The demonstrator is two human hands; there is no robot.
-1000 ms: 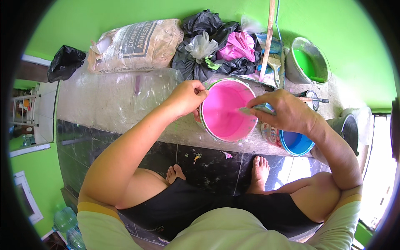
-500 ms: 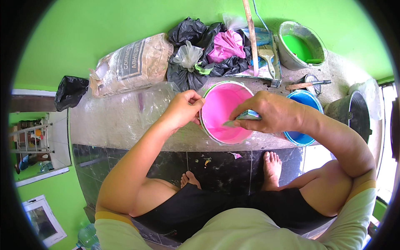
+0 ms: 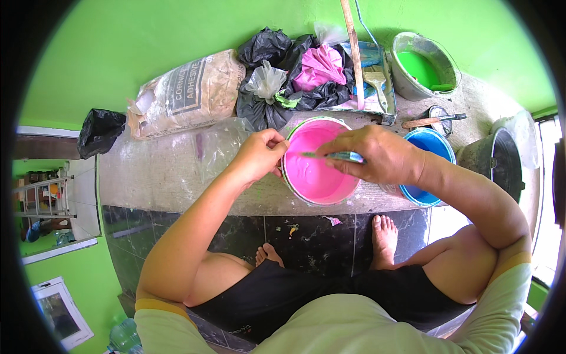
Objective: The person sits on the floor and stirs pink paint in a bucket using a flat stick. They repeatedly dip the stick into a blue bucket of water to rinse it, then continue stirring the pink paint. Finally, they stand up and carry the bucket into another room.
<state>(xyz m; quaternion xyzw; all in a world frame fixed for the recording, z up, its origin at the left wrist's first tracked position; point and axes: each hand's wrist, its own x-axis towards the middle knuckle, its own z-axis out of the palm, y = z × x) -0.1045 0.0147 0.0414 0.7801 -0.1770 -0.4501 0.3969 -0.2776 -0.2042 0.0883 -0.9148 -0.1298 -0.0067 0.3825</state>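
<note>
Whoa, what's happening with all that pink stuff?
Someone is sitting with a bucket of pink paint in front of them. Their left hand grips the bucket's left edge. Their right hand holds a small hand tool over the pink paint; its tip is too blurry to name exactly. Beside that, to the right, is a bucket that is blue inside, and farther back stands a grey pail with green liquid in it.

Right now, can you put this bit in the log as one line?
left hand: gripping pink-paint bucket rim | right hand: holding tool | tool: over pink paint, contact unclear | rightward: blue-rimmed bucket
</note>
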